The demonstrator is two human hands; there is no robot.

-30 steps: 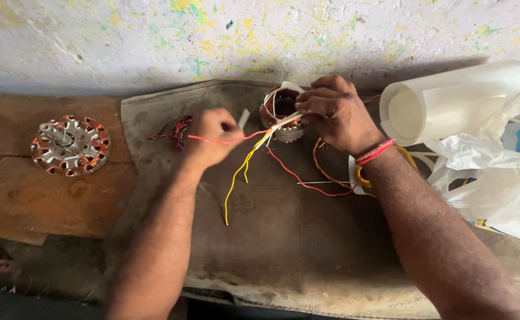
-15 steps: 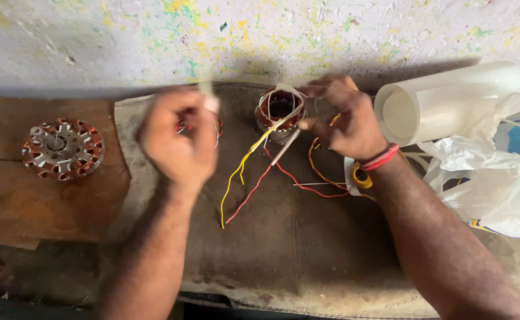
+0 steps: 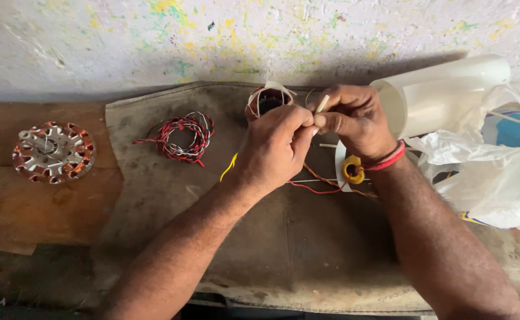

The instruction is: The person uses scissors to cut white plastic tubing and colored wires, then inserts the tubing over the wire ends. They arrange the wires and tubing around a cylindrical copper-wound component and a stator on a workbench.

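Note:
My left hand and my right hand meet over a dark cloth mat, fingertips pinched together on a thin pale sleeve. Yellow and red wires run out from under both hands; a yellow end pokes out to the left. Just behind the hands stands a small copper-wound motor coil with white paper strips. A red band circles my right wrist.
A wound stator disc lies on the wooden bench at far left. A coil of red, black and white wire rests on the mat. A yellow tape roll, a white rolled sheet and a plastic bag sit at right.
My left hand has swung from the left side across to my right hand, and both now pinch the sleeve together. The wire bundle on the mat is uncovered.

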